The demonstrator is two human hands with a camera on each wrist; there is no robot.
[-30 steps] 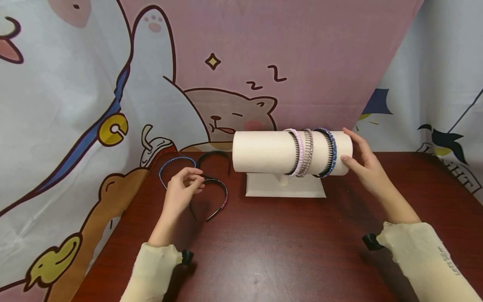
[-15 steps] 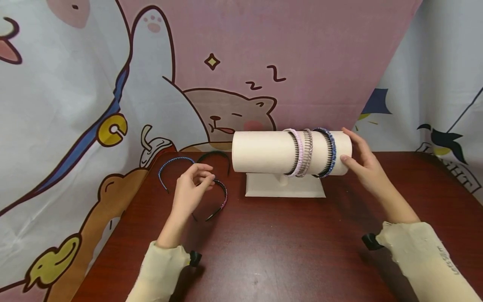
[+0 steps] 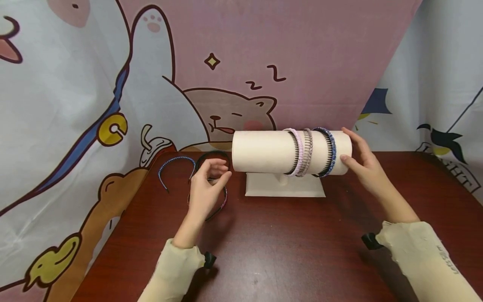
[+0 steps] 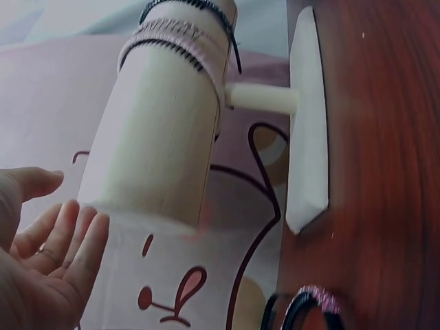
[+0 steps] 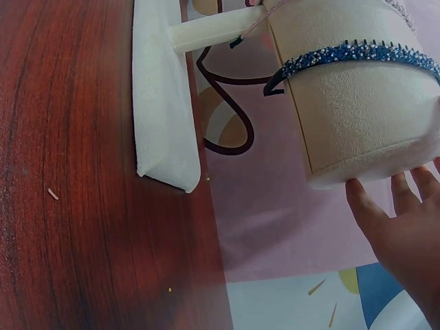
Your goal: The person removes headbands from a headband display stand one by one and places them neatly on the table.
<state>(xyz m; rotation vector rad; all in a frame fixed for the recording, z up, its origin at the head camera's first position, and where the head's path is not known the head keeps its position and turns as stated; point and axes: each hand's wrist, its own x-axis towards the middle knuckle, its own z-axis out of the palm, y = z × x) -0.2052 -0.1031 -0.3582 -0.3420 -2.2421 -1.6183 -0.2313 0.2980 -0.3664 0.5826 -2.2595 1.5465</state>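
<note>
**Steadying the headband stand while the other hand hovers empty**

Resting against the right end of the cream roll of the headband stand [image 3: 264, 152], the right hand [image 3: 364, 165] sits right of centre in the head view, fingers straight and spread, thumb on the front of the roll; nothing is pinched. In the right wrist view the fingertips [image 5: 412, 192] show at the lower right, just touching the roll's end face.

Three headbands ring the roll near that end: a blue beaded headband [image 3: 330, 152] closest to the right hand, a grey headband [image 3: 309, 152] beside it, then a pink headband [image 3: 299, 152].

The left hand [image 3: 205, 191] is left of centre, just beside the roll's left end, palm up and fingers loosely apart, holding nothing. The left wrist view confirms this: the open palm lies at the lower left with the roll's end above it, apart from it.

Under and around the left hand, three more lie on the dark red table [image 3: 286, 247]: a second blue headband [image 3: 173, 165] to the left, a black headband [image 3: 213, 156] behind the fingers, and a dark headband with pink tip [image 3: 222, 203] partly hidden by the hand.

A cartoon cat backdrop [image 3: 234, 113] fills the upper frame.
</note>
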